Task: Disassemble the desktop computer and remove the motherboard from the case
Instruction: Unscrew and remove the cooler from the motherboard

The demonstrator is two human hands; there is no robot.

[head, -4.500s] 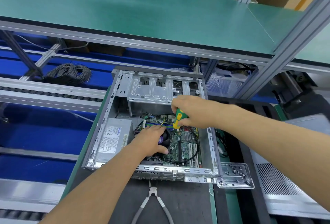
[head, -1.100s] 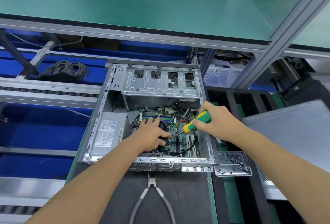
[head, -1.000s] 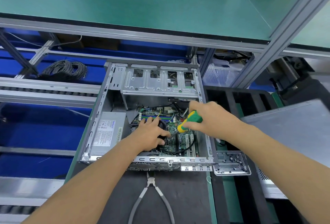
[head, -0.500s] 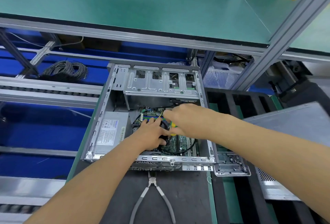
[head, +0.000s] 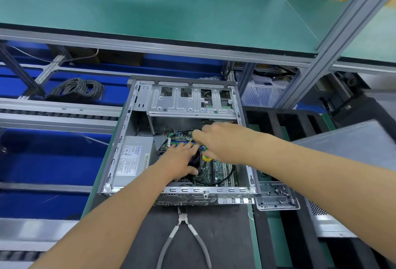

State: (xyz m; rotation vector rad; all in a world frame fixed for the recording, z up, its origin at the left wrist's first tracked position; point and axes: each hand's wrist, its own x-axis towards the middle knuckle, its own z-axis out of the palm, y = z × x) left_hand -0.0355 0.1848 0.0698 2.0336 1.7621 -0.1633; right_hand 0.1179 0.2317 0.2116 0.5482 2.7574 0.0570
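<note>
**Slip risk over the board**

The case point(head: 120, 140) lies open on the worktop, board point(head: 216, 168) inside. Left hand point(head: 180, 160) rests flat on the fan. Right hand point(head: 222, 142) grips the screwdriver point(head: 206, 158); a slip could gouge the board.

Green motherboard point(head: 216, 168), silver-grey case point(head: 120, 148), grey-handled pliers point(head: 184, 238), yellow-green screwdriver point(head: 206, 158).

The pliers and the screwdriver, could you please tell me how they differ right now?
The pliers lie free on the dark mat in front of the case, grey handles spread; the screwdriver is inside the case, held by the right hand. The pliers show whole; of the screwdriver only a yellow-green bit of handle shows. Both are hand tools.
</note>
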